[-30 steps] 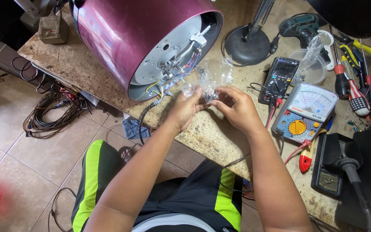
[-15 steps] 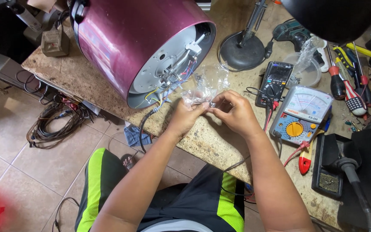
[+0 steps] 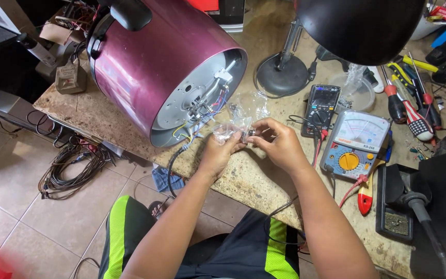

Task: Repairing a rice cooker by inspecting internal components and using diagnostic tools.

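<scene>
Two bare hands are meeting over the front edge of the surface [image 3: 104,121], just in front of the open base of a maroon cooker [image 3: 156,62] lying on its side. The left hand [image 3: 218,152] is pinching a crinkled clear plastic bag [image 3: 241,116], which is rising up and away from its fingers toward the cooker's exposed wiring. The right hand [image 3: 280,144] is closing its grip on a small dark cylindrical part [image 3: 250,133] at the bag's mouth; the part's long axis is running roughly left to right between the two hands, nearer the right fingertips. A digital multimeter [image 3: 322,106] and an analogue meter [image 3: 354,144] are lying just beyond the right wrist. Compared with half a second earlier, the hands are sitting at about the same spot beside the cooker, and both are keeping their pinch.
</scene>
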